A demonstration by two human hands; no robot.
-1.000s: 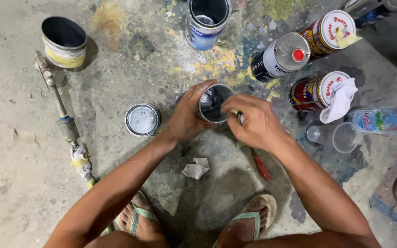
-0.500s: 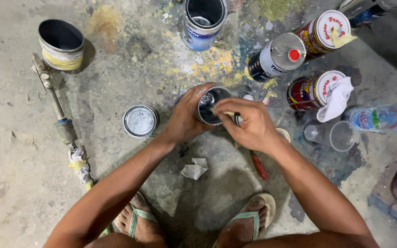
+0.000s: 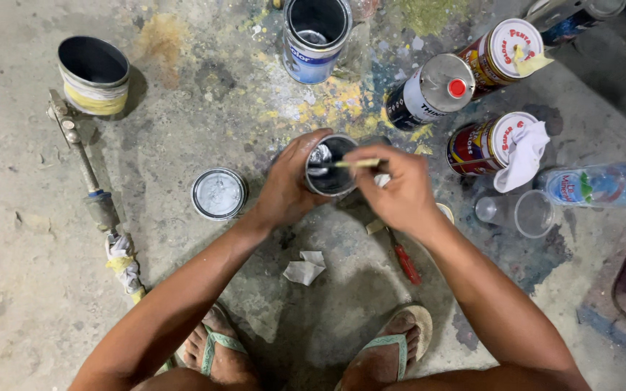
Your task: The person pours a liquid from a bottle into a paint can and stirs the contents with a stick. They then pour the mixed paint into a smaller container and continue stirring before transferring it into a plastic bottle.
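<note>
My left hand point(image 3: 289, 187) is wrapped around a small open paint can point(image 3: 330, 166) standing on the paint-stained floor, with dark silvery paint inside. My right hand point(image 3: 398, 190) pinches a thin pale stick point(image 3: 354, 164) whose tip reaches into the can. The can's round lid point(image 3: 218, 193) lies flat on the floor just left of my left wrist. A red-handled screwdriver point(image 3: 404, 261) lies on the floor under my right forearm.
Several tins stand behind: an open blue-labelled can point(image 3: 315, 36), a yellow-banded empty can point(image 3: 94, 74), a dark thinner tin point(image 3: 429, 91), two red-labelled cans, one point(image 3: 488, 143) draped with white cloth. A plastic bottle point(image 3: 603, 185), clear cup point(image 3: 533, 213), crumpled paper point(image 3: 303, 268), long metal tool point(image 3: 88, 188), my sandalled feet.
My right hand has lifted the stick from beside the can up across its rim, so its tip now points into the can. My left hand keeps hold of the can.
</note>
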